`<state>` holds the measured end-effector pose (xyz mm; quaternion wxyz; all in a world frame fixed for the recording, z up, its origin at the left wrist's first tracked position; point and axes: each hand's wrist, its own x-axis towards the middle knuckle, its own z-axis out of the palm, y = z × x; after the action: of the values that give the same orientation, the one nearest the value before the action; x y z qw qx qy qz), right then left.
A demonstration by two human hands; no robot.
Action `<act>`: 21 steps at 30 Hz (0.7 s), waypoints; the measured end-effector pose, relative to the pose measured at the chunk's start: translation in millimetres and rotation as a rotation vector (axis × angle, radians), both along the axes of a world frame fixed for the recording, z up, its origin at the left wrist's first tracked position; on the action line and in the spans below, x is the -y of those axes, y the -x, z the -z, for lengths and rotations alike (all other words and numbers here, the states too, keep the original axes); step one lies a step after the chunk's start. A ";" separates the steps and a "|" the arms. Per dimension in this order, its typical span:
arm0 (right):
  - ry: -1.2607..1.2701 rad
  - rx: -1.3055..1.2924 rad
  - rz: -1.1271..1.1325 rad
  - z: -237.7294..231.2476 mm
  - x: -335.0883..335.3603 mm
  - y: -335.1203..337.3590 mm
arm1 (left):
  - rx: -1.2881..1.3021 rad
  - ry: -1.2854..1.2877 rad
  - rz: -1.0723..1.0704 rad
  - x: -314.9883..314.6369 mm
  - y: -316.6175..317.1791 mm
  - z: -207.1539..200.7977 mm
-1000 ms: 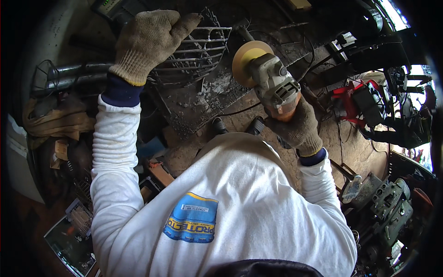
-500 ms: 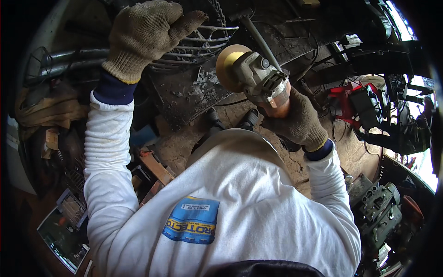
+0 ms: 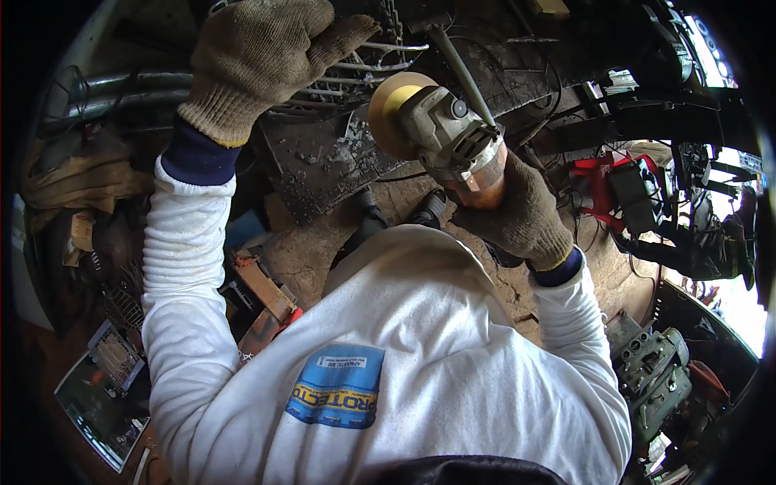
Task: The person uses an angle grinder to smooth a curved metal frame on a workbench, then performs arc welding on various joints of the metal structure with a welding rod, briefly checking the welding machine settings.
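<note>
My right hand [image 3: 521, 212], in a brown knit glove, is wrapped around the orange-brown body of an angle grinder [image 3: 461, 145]. Its pale yellow disc [image 3: 396, 113] points to the left, apart from the bench. At the upper left my left hand [image 3: 263, 61], gloved alike, is raised with its fingers curled and the thumb stretched rightward. What those fingers hold, if anything, is hidden. Behind the thumb lie thin curved metal bars [image 3: 380, 66], partly covered by the left hand.
A dark, grimy workbench [image 3: 315, 166] carries debris and a hammer-like tool with a long handle [image 3: 465, 77]. A chain [image 3: 394, 18] hangs beyond. Red-and-black equipment [image 3: 618, 186] stands at the right, above a greasy metal machine part [image 3: 655, 364]. Boxes and scraps crowd the left floor.
The grinder has shifted slightly left and down with my right hand. My left hand has moved a little to the right. The view has shifted slightly too.
</note>
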<state>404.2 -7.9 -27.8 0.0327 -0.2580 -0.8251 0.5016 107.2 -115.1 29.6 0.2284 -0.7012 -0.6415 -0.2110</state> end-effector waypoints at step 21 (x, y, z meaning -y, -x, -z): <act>0.262 -0.026 -0.036 -4.3 -8.5 -3.0 | 0.029 0.028 0.036 11.4 5.0 -3.9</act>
<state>407.2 0.6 -23.4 0.0005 -0.2386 -0.7564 0.6090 102.2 -126.5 33.5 0.2051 -0.7128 -0.6349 -0.2163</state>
